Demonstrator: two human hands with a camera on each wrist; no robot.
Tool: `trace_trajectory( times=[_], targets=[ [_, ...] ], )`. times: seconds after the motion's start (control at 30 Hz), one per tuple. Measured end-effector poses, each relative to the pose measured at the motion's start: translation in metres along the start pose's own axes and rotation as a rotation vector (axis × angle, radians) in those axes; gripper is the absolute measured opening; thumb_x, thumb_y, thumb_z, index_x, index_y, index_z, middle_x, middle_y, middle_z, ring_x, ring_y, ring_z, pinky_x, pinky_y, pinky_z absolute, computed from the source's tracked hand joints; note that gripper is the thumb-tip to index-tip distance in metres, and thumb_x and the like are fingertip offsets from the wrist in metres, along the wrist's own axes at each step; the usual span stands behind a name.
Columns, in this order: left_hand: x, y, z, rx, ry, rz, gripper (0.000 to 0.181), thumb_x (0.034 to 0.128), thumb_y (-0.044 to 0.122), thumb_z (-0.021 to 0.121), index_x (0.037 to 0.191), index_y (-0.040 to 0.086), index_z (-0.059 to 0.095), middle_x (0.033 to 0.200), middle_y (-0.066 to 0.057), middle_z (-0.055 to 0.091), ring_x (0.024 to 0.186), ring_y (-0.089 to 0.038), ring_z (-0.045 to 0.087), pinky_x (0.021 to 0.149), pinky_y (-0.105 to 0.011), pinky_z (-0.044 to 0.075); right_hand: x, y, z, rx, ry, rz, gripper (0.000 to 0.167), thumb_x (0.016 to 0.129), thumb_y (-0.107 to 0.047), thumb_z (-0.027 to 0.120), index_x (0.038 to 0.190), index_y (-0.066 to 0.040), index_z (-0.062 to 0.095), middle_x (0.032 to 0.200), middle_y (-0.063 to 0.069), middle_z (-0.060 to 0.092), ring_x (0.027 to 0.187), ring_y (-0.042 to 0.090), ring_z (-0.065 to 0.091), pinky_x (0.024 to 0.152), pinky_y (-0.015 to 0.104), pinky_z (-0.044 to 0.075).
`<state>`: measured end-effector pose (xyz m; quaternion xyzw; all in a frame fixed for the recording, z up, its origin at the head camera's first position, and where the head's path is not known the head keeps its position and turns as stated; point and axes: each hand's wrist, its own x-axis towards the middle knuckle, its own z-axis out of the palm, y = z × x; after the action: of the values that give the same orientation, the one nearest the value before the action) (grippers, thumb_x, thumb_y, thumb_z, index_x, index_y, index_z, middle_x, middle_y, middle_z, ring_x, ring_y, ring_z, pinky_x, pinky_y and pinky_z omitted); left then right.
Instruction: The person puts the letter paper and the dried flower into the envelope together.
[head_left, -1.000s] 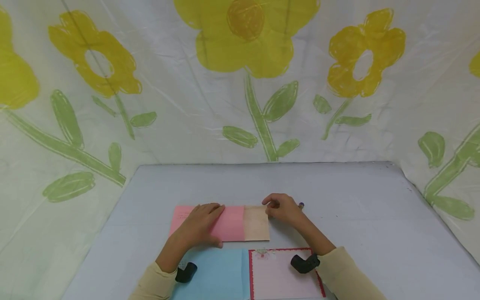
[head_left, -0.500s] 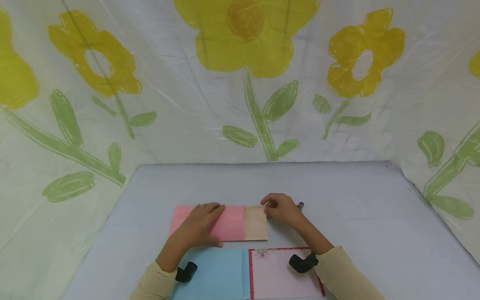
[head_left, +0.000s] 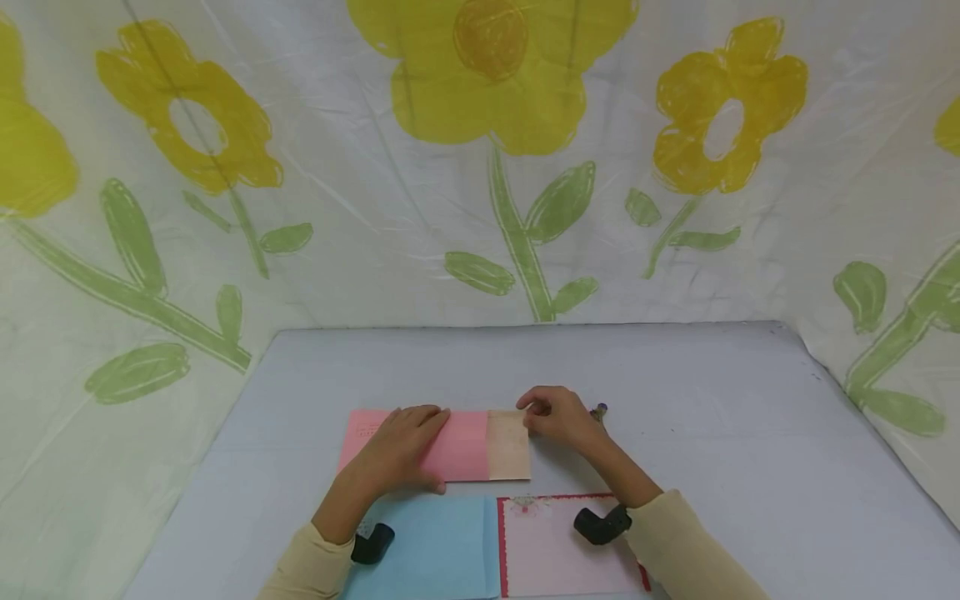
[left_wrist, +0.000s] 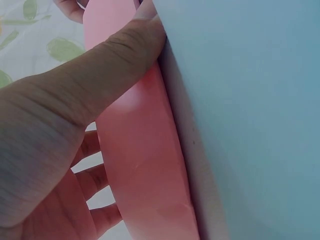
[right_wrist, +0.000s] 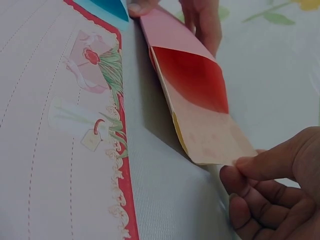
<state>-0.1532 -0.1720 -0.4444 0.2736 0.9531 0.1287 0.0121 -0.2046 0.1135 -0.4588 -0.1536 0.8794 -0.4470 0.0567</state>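
A pink envelope (head_left: 465, 450) lies across the table with its mouth to the right. My left hand (head_left: 401, 450) grips it across its width, the thumb on the near edge and fingers at the far edge in the left wrist view. From the mouth sticks out a beige folded paper (head_left: 508, 446), the rest of it hidden inside. Its outer far corner is pinched between the thumb and forefinger of my right hand (head_left: 562, 421). In the right wrist view the envelope's mouth (right_wrist: 192, 80) gapes around the paper, showing a red inside.
Nearer to me lie a blue envelope (head_left: 442, 550) and a pink lined letter sheet (head_left: 555, 558) with a red border. A small purple-tipped object (head_left: 601, 409) is partly hidden behind the right wrist. A flowered curtain (head_left: 360, 208) hangs behind the table (head_left: 712, 467).
My right hand has moved slightly left, and the beige paper has slid a little farther into the pink envelope. The left hand has stayed in place.
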Motion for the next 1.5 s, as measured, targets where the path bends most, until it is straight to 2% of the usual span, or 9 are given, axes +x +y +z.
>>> trace_trajectory(
  times=[0.9, 1.13, 1.5],
  targets=[
    [0.0004, -0.0011, 0.0014, -0.002, 0.001, -0.012, 0.098, 0.0683, 0.041, 0.093, 0.145, 0.000, 0.049, 0.143, -0.017, 0.051, 0.134, -0.035, 0.044, 0.112, -0.059, 0.031, 0.0026, -0.0015, 0.0058, -0.018, 0.003, 0.000, 0.014, 0.085, 0.003, 0.072, 0.097, -0.006, 0.073, 0.077, -0.002, 0.063, 0.070, 0.014, 0.056, 0.061, 0.029, 0.050],
    [0.0005, -0.0008, 0.0012, -0.014, -0.014, -0.028, 0.099, 0.0681, 0.044, 0.092, 0.147, 0.003, 0.049, 0.144, -0.015, 0.050, 0.135, -0.034, 0.043, 0.113, -0.058, 0.030, 0.0038, -0.0010, 0.0077, -0.030, -0.002, -0.021, 0.014, 0.085, 0.004, 0.072, 0.096, -0.005, 0.073, 0.077, -0.001, 0.063, 0.071, 0.014, 0.056, 0.062, 0.029, 0.050],
    [0.0003, -0.0002, -0.0006, -0.025, -0.022, -0.030, 0.098, 0.0688, 0.042, 0.092, 0.146, 0.002, 0.049, 0.144, -0.016, 0.050, 0.135, -0.035, 0.043, 0.113, -0.059, 0.029, 0.0048, -0.0020, 0.0091, -0.014, 0.005, -0.006, 0.014, 0.085, 0.003, 0.072, 0.095, -0.007, 0.073, 0.076, -0.002, 0.062, 0.070, 0.014, 0.056, 0.061, 0.029, 0.050]
  ],
)
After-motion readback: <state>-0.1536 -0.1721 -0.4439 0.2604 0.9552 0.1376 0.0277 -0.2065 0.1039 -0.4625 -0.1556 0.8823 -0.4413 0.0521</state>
